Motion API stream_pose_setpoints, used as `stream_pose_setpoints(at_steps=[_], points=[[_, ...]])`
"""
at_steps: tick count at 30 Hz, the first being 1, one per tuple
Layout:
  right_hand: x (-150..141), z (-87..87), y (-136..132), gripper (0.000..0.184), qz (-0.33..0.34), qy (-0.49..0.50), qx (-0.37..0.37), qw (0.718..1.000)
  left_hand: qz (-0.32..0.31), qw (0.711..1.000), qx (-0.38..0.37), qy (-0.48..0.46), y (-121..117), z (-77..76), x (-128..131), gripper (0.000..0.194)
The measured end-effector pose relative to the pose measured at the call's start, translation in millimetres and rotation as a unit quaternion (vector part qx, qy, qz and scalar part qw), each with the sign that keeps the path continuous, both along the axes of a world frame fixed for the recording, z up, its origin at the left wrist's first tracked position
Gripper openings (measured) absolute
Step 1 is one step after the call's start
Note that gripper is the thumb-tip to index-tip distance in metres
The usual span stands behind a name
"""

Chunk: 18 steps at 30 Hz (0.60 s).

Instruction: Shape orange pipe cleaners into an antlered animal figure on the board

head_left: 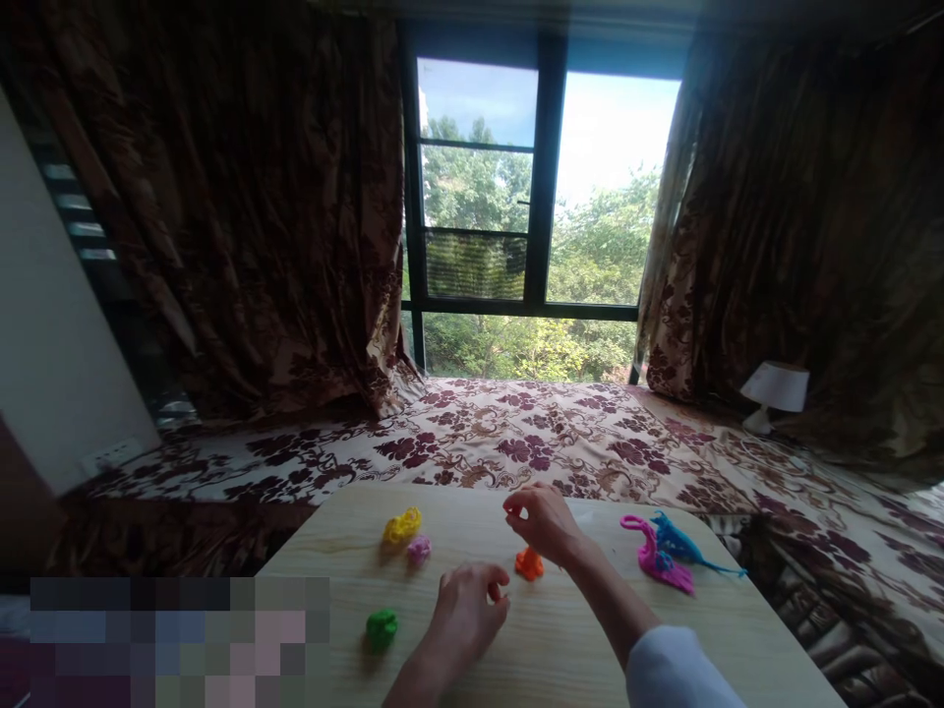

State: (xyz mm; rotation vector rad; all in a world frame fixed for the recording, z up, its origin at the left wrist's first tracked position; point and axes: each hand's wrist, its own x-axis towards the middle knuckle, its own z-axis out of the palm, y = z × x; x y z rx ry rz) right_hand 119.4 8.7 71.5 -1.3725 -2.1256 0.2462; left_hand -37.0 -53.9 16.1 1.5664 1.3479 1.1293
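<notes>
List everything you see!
Wooden table: 1, pale, front
Doughy stringy clump: 1, yellow, left
Doughy nub: 1, pink, beside clump
Doughy ball: 1, green, near left
Doughy lump: 1, orange, middle
Doughy loop: 1, magenta, right
Doughy strip: 1, blue, by loop
Flowered cloth: 1, cream, beyond
Framed window: 1, dark, back
Patterned curtains: 2, brown, flanking window
Trees: several, green, outside
Shaded lamp: 1, white, right
Wall: 1, pale, left
Sleeve: 1, white, right
Left hand: 1, bare, nearer
Right hand: 1, bare, farther

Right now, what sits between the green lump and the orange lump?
In the head view, the left hand, with pale tabletop showing around it.
</notes>
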Motion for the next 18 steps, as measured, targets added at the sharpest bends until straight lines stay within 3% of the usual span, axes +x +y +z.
stream_pose_setpoints(at_steps=[3, 6, 12, 18], points=[[1.3, 3.0, -5.0, 0.015, 0.015, 0.027, -0.011, 0.999, -0.005, 0.996, -0.024, -0.080, 3.6, 1.0, -3.0, 0.024], [2.1, 8.7, -5.3, 0.025, 0.018, 0.077, -0.011, 0.997, 0.021, 0.974, -0.052, -0.219, 30.7, 7.4, -1.7, 0.029], [-16.8, 15.5, 24.7, 0.050, -0.041, 0.185, 0.009, 0.982, 0.025, 0.865, -0.115, -0.488, 89.7, 12.1, 17.7, 0.050], [-50.5, -5.8, 42.0, 0.054, -0.055, 0.206, -0.006, 0.977, -0.070, 0.787, -0.117, -0.601, 101.0, 18.7, 37.2, 0.056]])
